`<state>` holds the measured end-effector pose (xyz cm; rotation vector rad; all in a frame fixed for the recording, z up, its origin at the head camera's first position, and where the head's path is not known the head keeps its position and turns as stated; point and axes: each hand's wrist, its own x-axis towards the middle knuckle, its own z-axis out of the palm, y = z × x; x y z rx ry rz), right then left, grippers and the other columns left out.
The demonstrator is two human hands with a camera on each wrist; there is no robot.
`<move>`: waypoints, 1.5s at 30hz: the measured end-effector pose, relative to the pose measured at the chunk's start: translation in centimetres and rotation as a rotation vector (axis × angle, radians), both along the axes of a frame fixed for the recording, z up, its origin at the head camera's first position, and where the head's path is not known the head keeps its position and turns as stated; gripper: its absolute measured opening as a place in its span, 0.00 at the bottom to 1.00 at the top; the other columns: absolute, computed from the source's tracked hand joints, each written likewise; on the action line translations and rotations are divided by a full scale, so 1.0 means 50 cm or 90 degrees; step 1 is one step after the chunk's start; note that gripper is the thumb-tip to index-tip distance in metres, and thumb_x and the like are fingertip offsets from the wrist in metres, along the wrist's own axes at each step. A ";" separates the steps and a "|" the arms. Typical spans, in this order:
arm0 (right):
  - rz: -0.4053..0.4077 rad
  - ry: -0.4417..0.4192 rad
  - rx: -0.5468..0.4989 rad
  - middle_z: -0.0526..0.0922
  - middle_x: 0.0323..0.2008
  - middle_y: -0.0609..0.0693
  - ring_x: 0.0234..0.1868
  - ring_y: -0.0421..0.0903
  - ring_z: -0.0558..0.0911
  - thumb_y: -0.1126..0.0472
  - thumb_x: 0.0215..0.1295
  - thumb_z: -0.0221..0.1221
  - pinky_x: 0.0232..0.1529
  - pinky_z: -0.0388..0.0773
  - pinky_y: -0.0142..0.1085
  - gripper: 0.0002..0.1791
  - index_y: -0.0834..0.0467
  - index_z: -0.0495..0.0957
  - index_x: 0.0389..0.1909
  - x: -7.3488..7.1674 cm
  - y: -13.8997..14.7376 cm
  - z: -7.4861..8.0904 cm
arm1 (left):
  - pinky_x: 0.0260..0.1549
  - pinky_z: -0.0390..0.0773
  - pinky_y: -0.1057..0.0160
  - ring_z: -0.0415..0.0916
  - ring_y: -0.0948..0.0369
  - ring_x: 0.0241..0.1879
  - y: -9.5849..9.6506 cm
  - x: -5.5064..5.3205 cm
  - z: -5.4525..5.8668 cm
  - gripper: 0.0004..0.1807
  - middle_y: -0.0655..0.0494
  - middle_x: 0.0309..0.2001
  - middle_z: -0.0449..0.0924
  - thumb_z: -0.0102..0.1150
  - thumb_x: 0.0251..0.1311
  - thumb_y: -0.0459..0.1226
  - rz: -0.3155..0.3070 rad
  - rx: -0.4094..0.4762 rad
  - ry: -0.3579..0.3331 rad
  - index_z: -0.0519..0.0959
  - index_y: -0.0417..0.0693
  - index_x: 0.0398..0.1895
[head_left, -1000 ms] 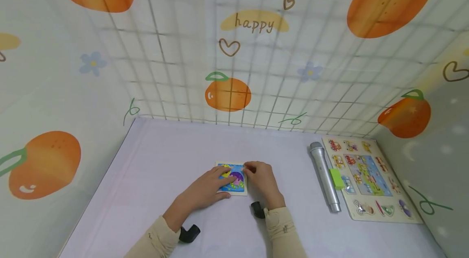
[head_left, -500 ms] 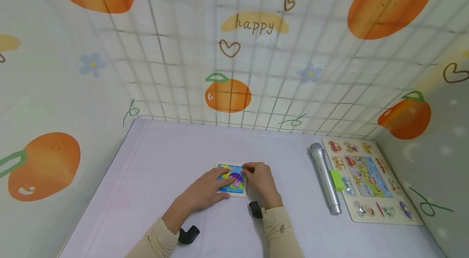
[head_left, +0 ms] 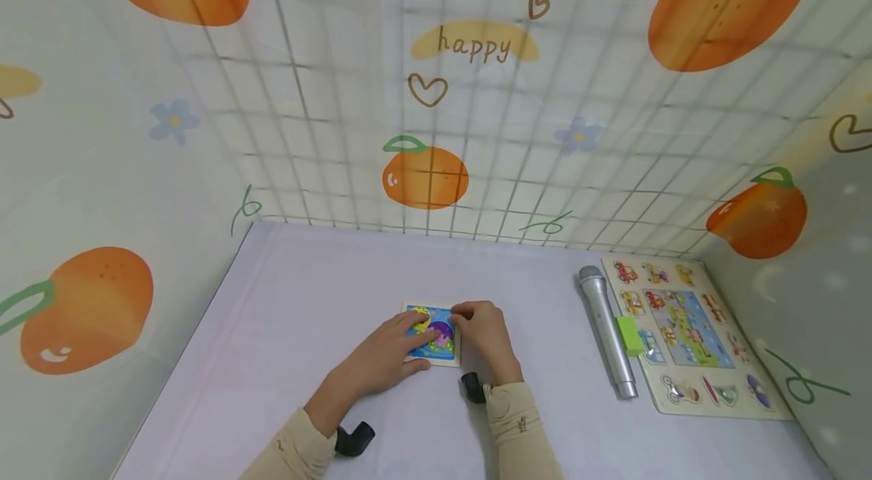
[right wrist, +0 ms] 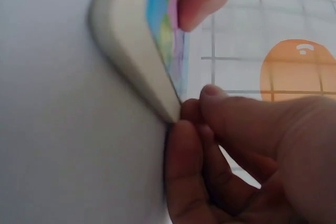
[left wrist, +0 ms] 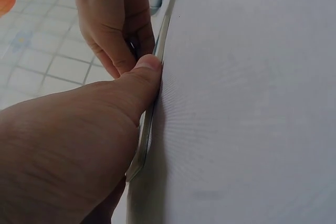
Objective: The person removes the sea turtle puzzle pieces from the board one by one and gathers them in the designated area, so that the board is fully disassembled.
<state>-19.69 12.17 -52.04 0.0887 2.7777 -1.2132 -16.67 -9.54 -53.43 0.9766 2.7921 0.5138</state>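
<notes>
A small square picture puzzle (head_left: 441, 347) in a pale wooden frame lies on the table, with blue, yellow and purple in its picture. My left hand (head_left: 384, 351) rests over its left part, fingers stretched across the picture. In the left wrist view the left thumb (left wrist: 143, 80) lies along the near edge of the frame. My right hand (head_left: 489, 336) is at the far right corner, thumb and fingers bunched there. The right wrist view shows these fingertips (right wrist: 184, 137) pinching at the frame's corner (right wrist: 170, 111). The left hand covers part of the picture.
A silver microphone (head_left: 608, 336) lies to the right, with a bright green block (head_left: 629, 336) beside it. A wooden peg puzzle board (head_left: 695, 389) with vehicle pictures lies at the far right. Printed cloth walls (head_left: 341, 124) enclose the back and sides. Black fittings (head_left: 356, 440) show at both wrists.
Both hands keep their places on the puzzle. The right wrist and forearm have shifted very slightly left; otherwise the scene looks the same.
</notes>
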 end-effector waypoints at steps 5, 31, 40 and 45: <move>-0.029 -0.024 -0.021 0.90 0.42 0.52 0.43 0.46 0.84 0.59 0.68 0.65 0.47 0.85 0.43 0.10 0.58 0.89 0.45 -0.002 -0.004 0.000 | 0.76 0.63 0.46 0.57 0.49 0.78 0.000 -0.001 -0.002 0.33 0.52 0.78 0.60 0.56 0.70 0.59 0.002 -0.004 -0.001 0.67 0.65 0.76; -0.066 -0.021 -0.064 0.88 0.38 0.50 0.38 0.44 0.81 0.58 0.69 0.65 0.36 0.78 0.33 0.09 0.57 0.87 0.44 -0.003 -0.007 -0.003 | 0.76 0.63 0.47 0.57 0.50 0.77 0.003 -0.001 0.001 0.32 0.52 0.77 0.61 0.56 0.70 0.59 0.005 -0.008 0.002 0.68 0.65 0.75; -0.084 -0.008 -0.064 0.86 0.33 0.50 0.34 0.44 0.80 0.54 0.66 0.67 0.32 0.76 0.32 0.11 0.58 0.85 0.40 0.003 -0.009 -0.004 | 0.76 0.63 0.46 0.57 0.49 0.78 0.002 -0.002 -0.001 0.32 0.52 0.78 0.60 0.56 0.70 0.58 0.003 -0.004 0.004 0.68 0.65 0.76; -0.071 -0.012 -0.035 0.85 0.30 0.49 0.31 0.43 0.79 0.52 0.66 0.66 0.30 0.74 0.32 0.12 0.57 0.86 0.36 0.005 -0.013 -0.006 | 0.76 0.63 0.46 0.56 0.49 0.78 0.001 0.000 0.001 0.32 0.52 0.78 0.59 0.56 0.71 0.58 0.004 0.000 -0.004 0.67 0.65 0.76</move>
